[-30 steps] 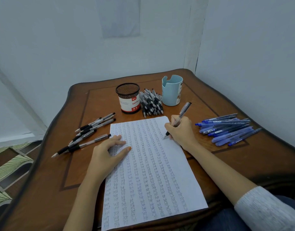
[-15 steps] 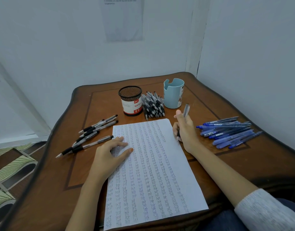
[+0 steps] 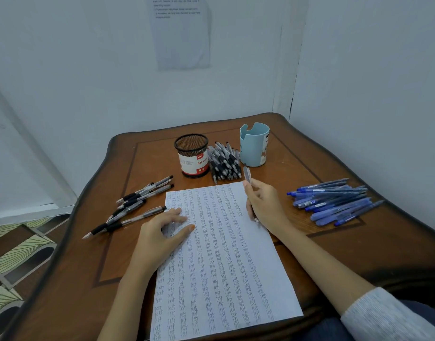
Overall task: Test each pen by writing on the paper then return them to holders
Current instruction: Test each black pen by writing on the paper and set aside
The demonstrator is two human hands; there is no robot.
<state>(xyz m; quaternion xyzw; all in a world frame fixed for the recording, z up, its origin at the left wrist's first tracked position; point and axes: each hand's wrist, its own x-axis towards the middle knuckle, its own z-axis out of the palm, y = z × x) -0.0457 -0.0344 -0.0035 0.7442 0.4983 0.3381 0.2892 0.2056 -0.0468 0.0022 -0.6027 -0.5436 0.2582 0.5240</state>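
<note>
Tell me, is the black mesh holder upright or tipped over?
Upright. The black mesh holder stands on its base on the table, open rim facing up.

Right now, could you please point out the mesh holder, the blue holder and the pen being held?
mesh holder (image 3: pixel 193 166): head view, on its labelled front wall.
blue holder (image 3: pixel 252 151): head view, on its front wall.
pen (image 3: pixel 247 174): head view, on its exposed upper barrel.

"test" on paper (image 3: pixel 223 262), "Ball Pen" (truncated) on mesh holder (image 3: pixel 193 160)
</note>
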